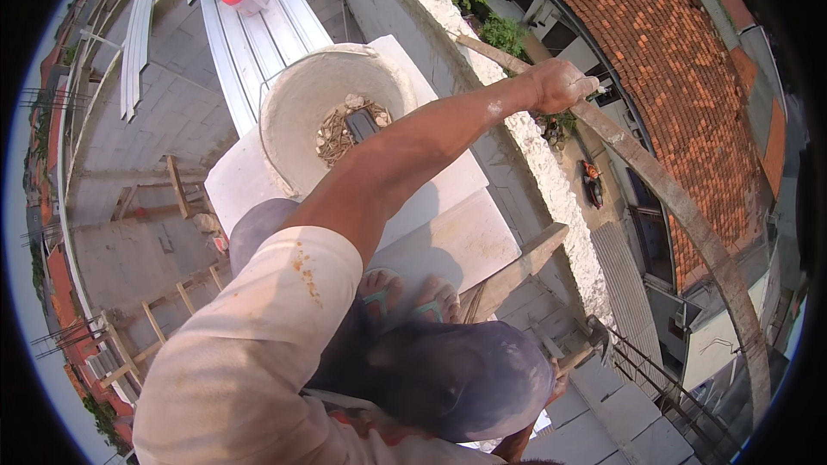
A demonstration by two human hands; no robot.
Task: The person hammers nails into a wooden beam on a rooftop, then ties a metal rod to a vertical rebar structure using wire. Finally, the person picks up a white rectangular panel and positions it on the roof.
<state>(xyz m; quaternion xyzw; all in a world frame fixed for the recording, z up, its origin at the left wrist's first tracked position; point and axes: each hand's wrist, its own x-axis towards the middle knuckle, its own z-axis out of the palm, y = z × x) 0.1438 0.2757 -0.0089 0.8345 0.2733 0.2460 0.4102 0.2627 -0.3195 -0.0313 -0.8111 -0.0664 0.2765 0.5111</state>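
Clearly, the left hand (558,86) clasps a long, grey-brown wooden plank (668,185) on the right, probably stiff and unwieldy, best held mid-length; the half-hidden right hand (560,382) grasps a wooden-handled metal hammer (597,332).

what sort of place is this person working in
Most likely a building site, high above the ground: there is a rough-topped wall, a bucket with debris in it, and a tiled roof seen from above.
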